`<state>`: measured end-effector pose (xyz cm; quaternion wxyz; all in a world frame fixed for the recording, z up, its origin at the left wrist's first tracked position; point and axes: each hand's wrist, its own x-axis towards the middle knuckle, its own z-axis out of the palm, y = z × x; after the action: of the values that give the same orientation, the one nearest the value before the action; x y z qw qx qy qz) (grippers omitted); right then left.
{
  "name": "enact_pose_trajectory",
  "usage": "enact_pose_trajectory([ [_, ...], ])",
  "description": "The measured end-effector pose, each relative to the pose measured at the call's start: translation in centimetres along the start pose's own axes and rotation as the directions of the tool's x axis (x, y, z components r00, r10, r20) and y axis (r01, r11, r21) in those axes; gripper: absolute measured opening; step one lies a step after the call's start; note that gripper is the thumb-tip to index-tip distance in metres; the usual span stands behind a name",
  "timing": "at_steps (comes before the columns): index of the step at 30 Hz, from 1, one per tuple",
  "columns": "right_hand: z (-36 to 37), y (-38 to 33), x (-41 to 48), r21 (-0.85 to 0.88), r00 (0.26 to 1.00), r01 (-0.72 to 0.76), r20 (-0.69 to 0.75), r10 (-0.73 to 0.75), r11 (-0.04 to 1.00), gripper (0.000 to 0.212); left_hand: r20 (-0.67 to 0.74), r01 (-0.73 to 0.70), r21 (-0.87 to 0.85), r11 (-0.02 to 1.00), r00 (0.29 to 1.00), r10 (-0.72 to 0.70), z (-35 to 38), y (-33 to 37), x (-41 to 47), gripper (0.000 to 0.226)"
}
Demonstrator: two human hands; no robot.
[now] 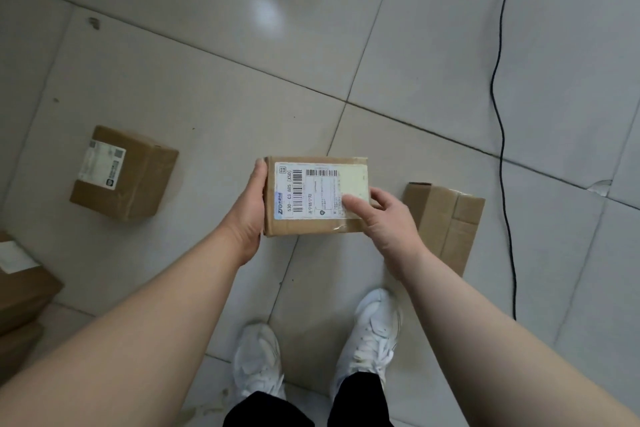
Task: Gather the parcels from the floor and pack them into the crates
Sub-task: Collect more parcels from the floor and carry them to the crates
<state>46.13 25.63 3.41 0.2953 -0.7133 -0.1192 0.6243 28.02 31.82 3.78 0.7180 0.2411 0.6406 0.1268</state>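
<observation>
Two hands, one parcel: the left hand (247,215) clasps the left end of a small flat brown cardboard parcel with a white barcode label (313,196), thumb along the edge and the fingers hidden beneath it; the right hand (384,222) takes the right end, thumb pressed on the label, fingers curled behind.
Parcel position: held level and label-up, above the pale grey tiled floor (207,80), in front of the white trainers (374,329).
Crates: none in view, so where this parcel must go cannot be told from here.
Risk of a drop: the glossy tape on the top face looks slippery; if either hand lets go early, the box would likely tip off the other.
Risk underfoot: a thin black cable (502,135) trails across the tiles on the right; a step that way could catch it.
Parcels left on the floor: a squat brown carton with a white label (123,173) to the left, a plain taped brown box (446,222) just behind the right hand, and stacked brown cartons (20,291) at the left edge.
In the way: the taped box lies close to the right foot.
</observation>
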Motion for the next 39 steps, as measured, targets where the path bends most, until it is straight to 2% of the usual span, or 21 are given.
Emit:
enact_pose_trajectory([
  [2,0.7,0.9,0.2,-0.055,1.0,-0.007,-0.007,0.007,0.998,0.056,-0.018,0.006,-0.004,1.0,1.0,-0.006,-0.5,-1.0,0.6,0.068],
  [4,1.1,1.6,0.3,-0.063,0.998,-0.05,0.031,0.052,0.997,0.086,-0.026,0.017,-0.034,0.999,1.0,-0.018,-0.9,-1.8,1.0,0.067],
  [5,1.2,1.9,0.4,-0.055,0.994,-0.088,0.066,0.091,0.995,0.088,-0.022,0.022,-0.052,0.998,0.999,-0.023,-1.1,-2.2,1.1,0.067],
  [6,1.5,1.9,0.4,-0.042,0.987,-0.121,0.104,0.125,0.992,0.073,-0.019,0.024,-0.063,0.998,1.0,-0.025,-1.2,-2.5,1.2,0.067],
  [8,1.7,1.9,0.4,-0.021,0.975,-0.152,0.16,0.154,0.988,0.03,-0.023,0.017,-0.066,0.998,1.0,-0.019,-1.4,-2.9,1.1,0.064],
  [10,1.9,1.8,0.2,-0.023,0.979,-0.152,0.131,0.153,0.988,0.019,-0.039,0.011,-0.06,0.998,0.999,-0.014,-1.6,-2.9,0.7,0.063],
  [17,3.1,-3.7,-5.0,0.001,0.993,-0.117,0.032,0.117,0.993,0.026,-0.025,-0.011,-0.036,0.999,1.0,0.01,-3.0,1.2,-5.9,0.064],
  [21,4.0,-9.4,-9.8,-0.027,0.998,-0.03,0.06,0.031,0.999,0.027,-0.042,-0.049,-0.111,0.993,0.998,0.045,-4.0,5.2,-12.2,0.053],
  [25,5.8,-16.1,-15.7,-0.083,0.993,0.079,0.094,-0.071,0.993,0.028,-0.105,-0.148,-0.174,0.974,0.986,0.131,-5.3,9.8,-19.8,0.043],
  [28,7.5,-21.2,-21.2,-0.139,0.977,0.162,0.162,-0.139,0.977,0.027,-0.209,-0.224,-0.218,0.95,0.961,0.179,-6.6,13.2,-26.4,0.044],
  [31,9.3,-25.9,-27.7,-0.205,0.946,0.241,0.269,-0.183,0.948,0.026,-0.308,-0.307,-0.26,0.915,0.925,0.223,-7.8,16.3,-34.1,0.056],
  [36,12.3,-31.8,-41.1,-0.306,0.846,0.416,0.475,-0.242,0.856,0.031,-0.476,-0.435,-0.249,0.866,0.833,0.281,-9.3,19.8,-49.3,0.033],
  [39,14.1,-33.3,-48.4,-0.339,0.779,0.491,0.584,-0.229,0.803,0.047,-0.573,-0.492,-0.238,0.837,0.767,0.287,-10.0,20.3,-58.8,0.029],
])
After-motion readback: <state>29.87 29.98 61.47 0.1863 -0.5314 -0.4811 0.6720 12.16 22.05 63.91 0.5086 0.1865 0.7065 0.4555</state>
